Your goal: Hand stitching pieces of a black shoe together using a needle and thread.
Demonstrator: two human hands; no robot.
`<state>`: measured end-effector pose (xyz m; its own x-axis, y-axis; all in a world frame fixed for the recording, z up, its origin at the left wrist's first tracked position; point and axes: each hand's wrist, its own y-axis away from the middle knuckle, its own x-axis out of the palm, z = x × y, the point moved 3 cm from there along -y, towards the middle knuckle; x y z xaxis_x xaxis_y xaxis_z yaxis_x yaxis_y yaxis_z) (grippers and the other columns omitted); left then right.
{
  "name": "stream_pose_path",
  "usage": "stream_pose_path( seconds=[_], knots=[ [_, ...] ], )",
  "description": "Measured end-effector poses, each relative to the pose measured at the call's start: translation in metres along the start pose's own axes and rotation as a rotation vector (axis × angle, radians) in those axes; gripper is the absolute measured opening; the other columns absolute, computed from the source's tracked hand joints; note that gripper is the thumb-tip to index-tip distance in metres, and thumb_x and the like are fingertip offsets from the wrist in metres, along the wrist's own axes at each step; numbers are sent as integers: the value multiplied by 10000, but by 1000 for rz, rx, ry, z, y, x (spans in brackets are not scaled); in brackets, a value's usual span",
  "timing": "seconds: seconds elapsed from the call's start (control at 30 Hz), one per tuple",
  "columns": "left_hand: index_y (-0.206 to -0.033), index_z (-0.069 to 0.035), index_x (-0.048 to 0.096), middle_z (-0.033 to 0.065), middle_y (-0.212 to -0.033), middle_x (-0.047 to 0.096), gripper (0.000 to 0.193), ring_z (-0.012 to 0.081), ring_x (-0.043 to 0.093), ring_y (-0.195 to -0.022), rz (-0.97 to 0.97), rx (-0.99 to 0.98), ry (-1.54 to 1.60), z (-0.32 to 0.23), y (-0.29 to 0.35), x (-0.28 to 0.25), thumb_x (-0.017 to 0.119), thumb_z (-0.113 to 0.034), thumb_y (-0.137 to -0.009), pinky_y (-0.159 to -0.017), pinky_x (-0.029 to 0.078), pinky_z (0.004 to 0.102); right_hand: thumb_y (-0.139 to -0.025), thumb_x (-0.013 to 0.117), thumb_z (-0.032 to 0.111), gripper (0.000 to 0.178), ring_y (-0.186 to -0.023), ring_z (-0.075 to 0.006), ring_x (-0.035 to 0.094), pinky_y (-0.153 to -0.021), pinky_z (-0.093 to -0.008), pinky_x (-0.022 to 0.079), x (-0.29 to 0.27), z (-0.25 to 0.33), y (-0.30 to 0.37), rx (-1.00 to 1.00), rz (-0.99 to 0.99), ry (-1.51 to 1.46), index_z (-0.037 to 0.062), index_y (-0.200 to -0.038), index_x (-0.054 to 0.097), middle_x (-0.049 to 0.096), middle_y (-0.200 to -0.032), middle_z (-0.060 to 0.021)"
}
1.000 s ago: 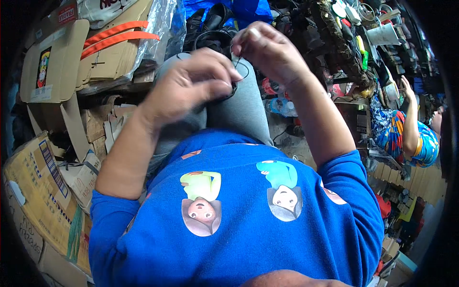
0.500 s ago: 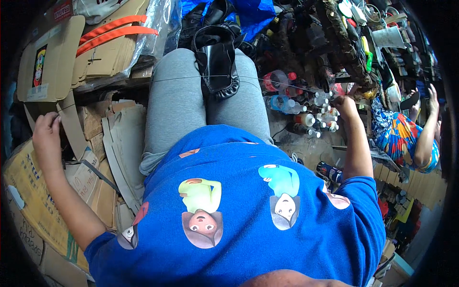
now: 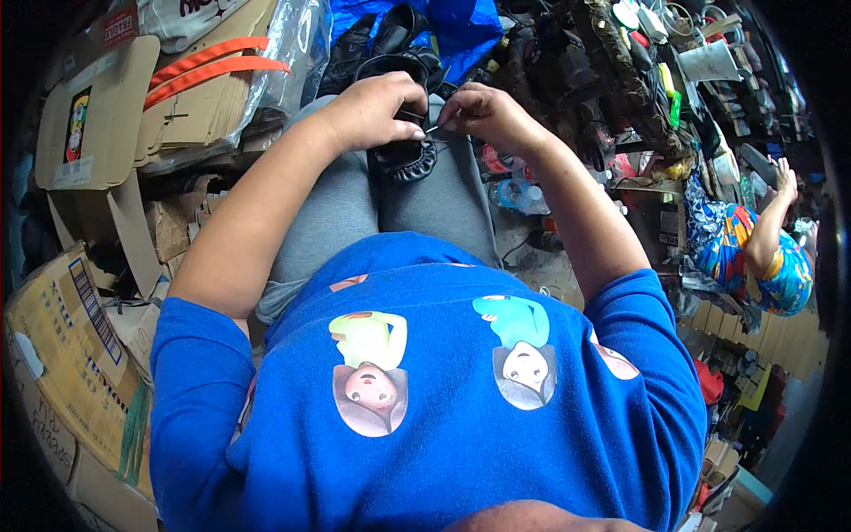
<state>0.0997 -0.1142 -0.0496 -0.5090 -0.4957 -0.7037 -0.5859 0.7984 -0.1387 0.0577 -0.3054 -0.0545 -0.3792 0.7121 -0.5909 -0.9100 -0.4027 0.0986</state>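
Note:
A black shoe (image 3: pixel 406 168) with a gathered toe is held between my knees, toe toward me. My left hand (image 3: pixel 381 111) curls over its left side, thumb and fingers drawn together at the opening; whatever they grip is too small to make out. From the right, my right hand (image 3: pixel 489 115) pinches a thin needle-like tool (image 3: pixel 432 130), its tip close to my left thumb. Both hands cover much of the shoe's upper. Thread cannot be clearly seen between them.
More black shoes (image 3: pixel 399 28) lie beyond my knees by a blue plastic sheet (image 3: pixel 470 40). Flattened cardboard (image 3: pixel 199 106) with orange strips (image 3: pixel 217 66) is stacked at left. Plastic bottles (image 3: pixel 519 195) stand at right, with cluttered shelves and another person (image 3: pixel 753 239) beyond.
Both hands have come inward from wide apart, where a thread stretched across the shoe, to meet over it. The needle-like tool now shows in my right hand.

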Motion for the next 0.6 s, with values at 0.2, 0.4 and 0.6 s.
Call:
stream_pose_path(
  seconds=[0.2,0.4,0.6],
  knots=[
    [-918,-23,661,95,-914,580,237,234,579,-909,283,-59,118,13,-8,8,704,-197,-762,-805,452,315,-795,668,14,111,-850,-111,575,-776,-258,468,11,-5,5,2,74,-91,65,-892,681,586,-867,-12],
    [-1016,-42,684,74,-883,571,252,193,569,-877,412,-57,255,11,-6,8,661,-166,-797,-817,439,292,-763,676,31,150,-830,-160,611,-760,-287,490,23,-4,21,-17,-35,-133,99,-894,705,619,-864,-37],
    [-1089,-92,674,67,-808,504,285,195,526,-798,491,-42,172,5,-3,7,632,-125,-810,-773,425,300,-749,696,10,211,-755,-149,594,-681,-279,481,27,12,34,-81,-158,79,118,-929,713,600,-799,-39]
  ],
)
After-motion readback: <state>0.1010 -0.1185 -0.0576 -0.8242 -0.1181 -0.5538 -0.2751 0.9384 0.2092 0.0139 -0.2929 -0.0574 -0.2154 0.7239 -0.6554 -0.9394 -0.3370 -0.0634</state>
